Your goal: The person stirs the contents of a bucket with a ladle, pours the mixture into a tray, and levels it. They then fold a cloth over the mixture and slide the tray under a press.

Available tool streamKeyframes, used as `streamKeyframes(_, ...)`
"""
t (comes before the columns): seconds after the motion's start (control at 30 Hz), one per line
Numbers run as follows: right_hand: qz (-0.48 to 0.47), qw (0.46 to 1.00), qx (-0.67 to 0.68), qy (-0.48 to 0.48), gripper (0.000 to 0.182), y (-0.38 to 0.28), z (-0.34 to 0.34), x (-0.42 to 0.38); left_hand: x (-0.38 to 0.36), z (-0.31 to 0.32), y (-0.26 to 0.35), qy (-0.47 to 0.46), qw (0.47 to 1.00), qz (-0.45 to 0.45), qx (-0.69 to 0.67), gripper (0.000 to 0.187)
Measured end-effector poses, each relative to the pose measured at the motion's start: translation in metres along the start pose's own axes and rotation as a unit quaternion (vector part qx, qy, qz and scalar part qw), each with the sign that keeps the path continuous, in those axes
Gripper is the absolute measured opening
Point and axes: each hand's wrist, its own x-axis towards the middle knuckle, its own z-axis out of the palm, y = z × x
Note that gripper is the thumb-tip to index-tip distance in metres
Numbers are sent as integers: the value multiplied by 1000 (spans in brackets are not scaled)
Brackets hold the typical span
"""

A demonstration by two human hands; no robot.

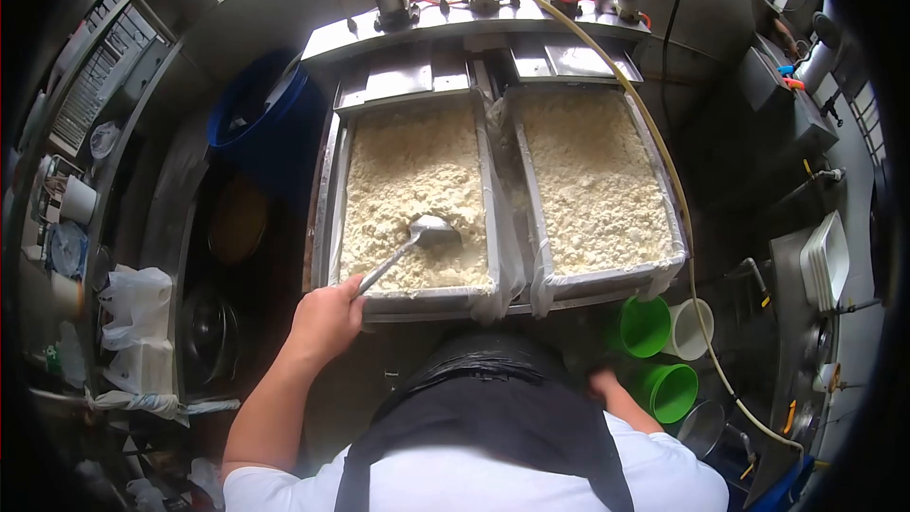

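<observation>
My left hand (330, 319) is closed round the handle of a metal ladle (433, 228), over the near left corner of the left tray. The ladle's head rests on the pale, crumbly curd (408, 171) there. A second cloth-lined tray of the same curd (597, 180) stands to the right. My right hand (601, 381) hangs low beside my body, near the green buckets; its fingers are mostly hidden and too dark to make out.
Green buckets (646, 326) and a white bucket (690, 330) stand at the lower right. A yellow hose (666, 154) runs beside the right tray. Metal plates (399, 77) cover the trays' far ends. A blue barrel (256, 104) stands at the left, near shelves.
</observation>
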Motion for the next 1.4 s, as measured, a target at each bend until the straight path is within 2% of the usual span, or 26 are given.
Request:
streamKeyframes(0.03,28,988,144,42,31,-7,3,-12,10,-3,-6,11,1000,-10,-9,39)
streamKeyframes(0.13,71,968,229,76,33,-18,14,-31,32,-11,-16,19,999,-21,-25,38)
streamKeyframes(0.2,78,963,244,83,34,-21,25,-33,46,-10,-24,90,995,31,-32,37)
streamKeyframes(0.27,83,959,254,90,36,-22,29,-36,69,-12,-23,96,994,35,-32,38)
streamKeyframes(0.33,89,959,261,59,36,-24,35,-43,101,-8,-19,109,994,32,-2,39)
streamKeyframes(0.5,78,963,252,47,36,-31,30,-64,199,34,-9,122,989,32,77,41)
streamKeyframes(0.63,76,965,247,40,35,-31,25,-74,182,39,13,61,981,106,152,40)
streamKeyframes(0.73,78,954,283,59,36,-28,29,-77,118,-1,29,14,977,127,172,40)
streamKeyframes(0.77,80,955,282,53,36,-25,30,-80,105,-2,29,9,977,125,173,40)
streamKeyframes(0.83,89,964,249,-5,40,-20,24,-78,85,-4,27,-67,971,122,196,40)
streamKeyframes(0.93,94,964,247,-22,39,8,43,-43,60,-15,23,-65,972,137,180,38)
streamKeyframes(1.0,95,969,229,-23,36,5,32,-40,42,-27,25,-55,976,133,163,39)
streamKeyframes(1.07,96,972,211,-28,33,2,30,-29,22,-27,25,-41,986,99,125,39)
streamKeyframes(1.13,68,977,201,33,30,11,37,-7,10,-17,20,-46,990,89,104,40)
streamKeyframes(1.2,82,982,168,10,30,18,39,10,2,-18,18,-45,998,48,17,42)
streamKeyframes(1.27,-60,994,83,35,34,57,67,68,-11,-27,12,-15,999,41,-32,42)
streamKeyframes(1.33,-30,994,99,24,37,18,37,36,-28,-36,11,-14,985,-25,-168,43)
streamKeyframes(1.37,2,993,117,15,39,5,27,26,-33,-34,8,-42,981,-50,-180,45)
streamKeyframes(1.4,0,993,115,12,39,8,31,35,-36,-26,2,-60,975,-37,-213,46)
